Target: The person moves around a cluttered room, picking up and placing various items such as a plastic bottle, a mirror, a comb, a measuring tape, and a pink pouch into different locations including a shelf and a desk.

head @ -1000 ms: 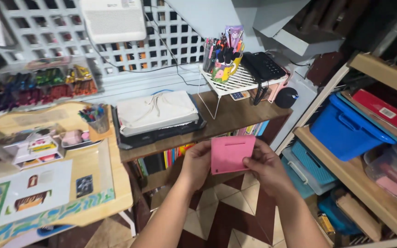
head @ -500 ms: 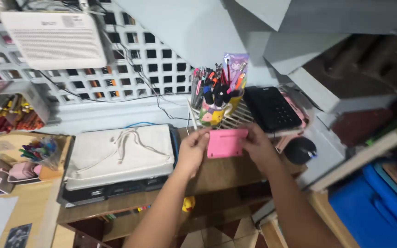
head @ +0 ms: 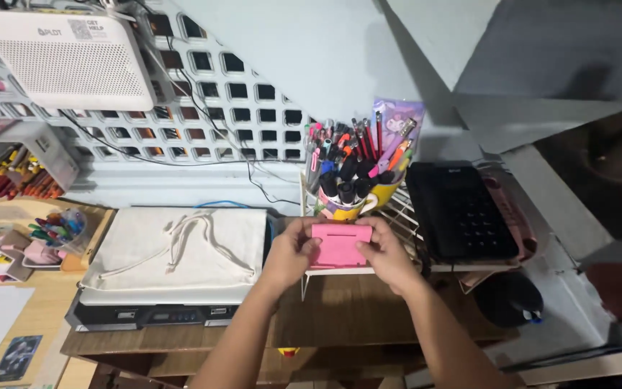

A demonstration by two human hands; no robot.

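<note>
Here both hands grip a small pink card holder [head: 340, 245] at the front edge of a white wire rack [head: 397, 216]. The left hand [head: 291, 252] pinches its left end, the right hand [head: 386, 253] its right end, fingers curled around the edges. At twelve o'clock from the holder, just behind it, stands a colourful mug [head: 347, 198] crammed with pens. At three o'clock a black telephone [head: 462, 212] lies on the rack. At nine o'clock a white drawstring bag [head: 181, 252] rests on a dark flat machine [head: 145, 315].
</note>
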